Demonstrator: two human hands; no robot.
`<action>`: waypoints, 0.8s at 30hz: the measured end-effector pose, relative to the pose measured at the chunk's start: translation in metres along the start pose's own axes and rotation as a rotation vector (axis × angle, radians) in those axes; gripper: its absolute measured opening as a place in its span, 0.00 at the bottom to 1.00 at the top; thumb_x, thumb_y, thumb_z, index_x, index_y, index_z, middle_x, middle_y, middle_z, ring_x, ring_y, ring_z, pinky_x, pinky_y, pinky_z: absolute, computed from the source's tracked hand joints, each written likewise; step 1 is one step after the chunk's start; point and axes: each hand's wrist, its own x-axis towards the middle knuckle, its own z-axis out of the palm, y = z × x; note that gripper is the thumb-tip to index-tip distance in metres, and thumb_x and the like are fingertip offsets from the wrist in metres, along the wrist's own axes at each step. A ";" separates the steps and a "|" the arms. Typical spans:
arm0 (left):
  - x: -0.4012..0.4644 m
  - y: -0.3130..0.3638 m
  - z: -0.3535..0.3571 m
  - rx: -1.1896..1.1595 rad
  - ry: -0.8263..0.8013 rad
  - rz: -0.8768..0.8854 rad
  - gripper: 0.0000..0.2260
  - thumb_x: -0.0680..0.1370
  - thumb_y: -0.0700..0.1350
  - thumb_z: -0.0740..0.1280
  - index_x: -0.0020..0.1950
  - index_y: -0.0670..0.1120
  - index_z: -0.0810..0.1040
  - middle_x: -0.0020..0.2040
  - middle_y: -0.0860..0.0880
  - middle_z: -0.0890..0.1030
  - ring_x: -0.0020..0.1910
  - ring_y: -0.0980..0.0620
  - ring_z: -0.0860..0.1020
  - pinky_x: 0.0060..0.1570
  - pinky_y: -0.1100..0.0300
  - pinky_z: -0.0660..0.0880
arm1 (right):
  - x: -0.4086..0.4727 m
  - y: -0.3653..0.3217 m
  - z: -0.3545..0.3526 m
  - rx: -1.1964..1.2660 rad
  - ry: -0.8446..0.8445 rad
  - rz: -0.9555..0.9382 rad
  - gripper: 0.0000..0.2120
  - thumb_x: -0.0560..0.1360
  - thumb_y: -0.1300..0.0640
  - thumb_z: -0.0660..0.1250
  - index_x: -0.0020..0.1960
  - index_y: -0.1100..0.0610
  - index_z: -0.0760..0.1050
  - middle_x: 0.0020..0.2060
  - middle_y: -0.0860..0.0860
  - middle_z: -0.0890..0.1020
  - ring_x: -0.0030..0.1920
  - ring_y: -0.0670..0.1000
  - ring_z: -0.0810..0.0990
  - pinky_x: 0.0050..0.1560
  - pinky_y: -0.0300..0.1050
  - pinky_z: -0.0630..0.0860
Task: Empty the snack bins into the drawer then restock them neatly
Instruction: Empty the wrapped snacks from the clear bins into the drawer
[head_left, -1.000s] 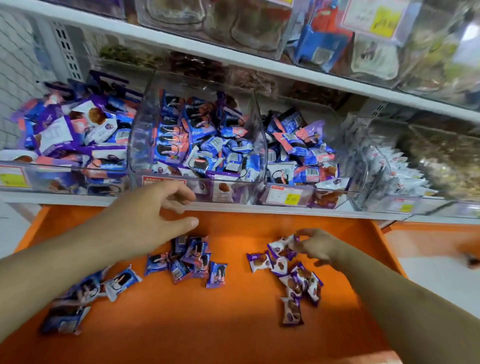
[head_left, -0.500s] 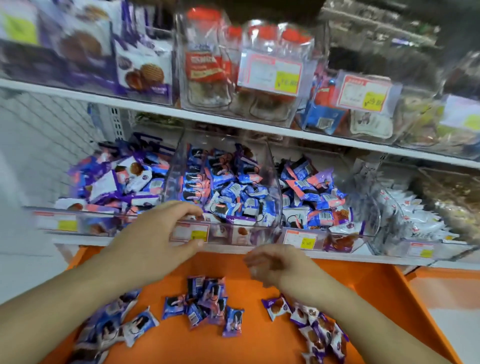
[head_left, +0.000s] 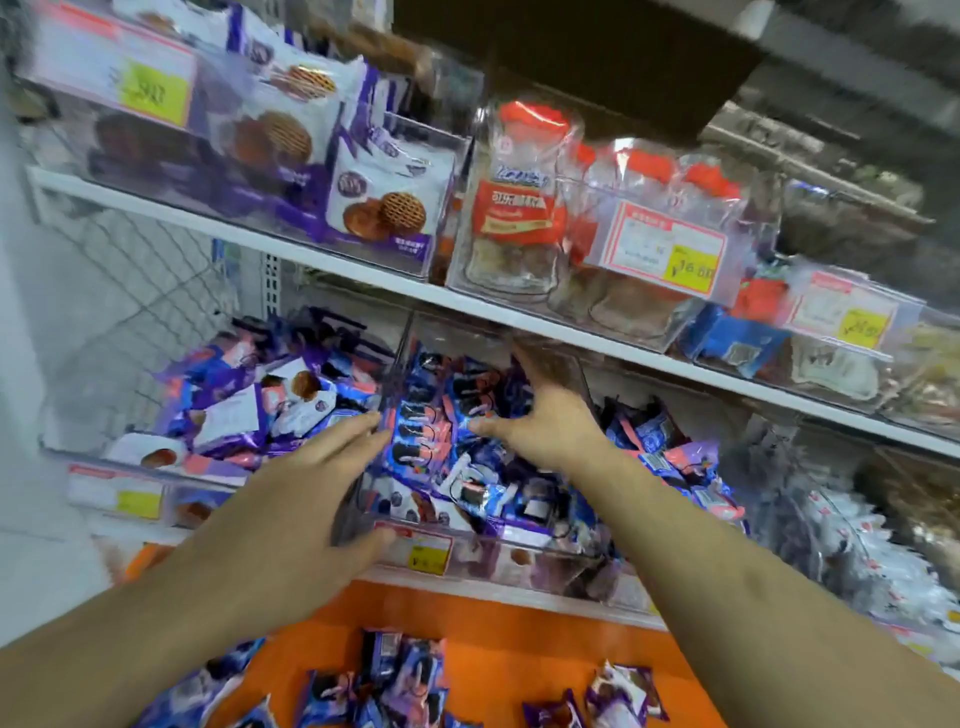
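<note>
I'm bracing my left hand (head_left: 306, 499), fingers spread, on the clear middle bin's (head_left: 524, 558) left front corner while my right hand (head_left: 540, 415), open and grasping nothing, is hovering over its blue snack packs (head_left: 447, 431). Tipping it toward the orange drawer (head_left: 519, 654) below could be spilling packs over the neighbouring bins. Writing is blurring; above the bin only a yellow tag (head_left: 693, 270) reading roughly "16.80".

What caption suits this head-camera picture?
Both hands reach into a clear bin of blue snack packets above an orange drawer.
</note>
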 end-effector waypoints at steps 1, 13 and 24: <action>0.001 -0.003 0.000 -0.013 0.004 0.004 0.40 0.78 0.65 0.67 0.83 0.67 0.45 0.78 0.73 0.37 0.78 0.60 0.62 0.76 0.54 0.66 | 0.021 0.004 0.005 -0.061 -0.052 0.040 0.55 0.67 0.33 0.79 0.84 0.41 0.53 0.82 0.49 0.61 0.79 0.56 0.65 0.72 0.47 0.69; 0.005 -0.012 0.006 -0.040 0.034 0.034 0.37 0.79 0.62 0.67 0.83 0.66 0.49 0.77 0.74 0.38 0.77 0.62 0.62 0.74 0.56 0.69 | 0.078 0.014 0.046 -0.318 -0.078 0.027 0.43 0.65 0.36 0.83 0.76 0.38 0.69 0.71 0.48 0.61 0.72 0.60 0.59 0.66 0.53 0.71; 0.002 -0.011 0.004 -0.094 0.030 0.052 0.37 0.79 0.60 0.68 0.83 0.65 0.50 0.77 0.74 0.38 0.77 0.63 0.63 0.72 0.59 0.70 | 0.072 0.027 0.047 -0.119 0.136 -0.134 0.13 0.69 0.56 0.83 0.53 0.54 0.86 0.60 0.47 0.76 0.58 0.47 0.74 0.58 0.33 0.67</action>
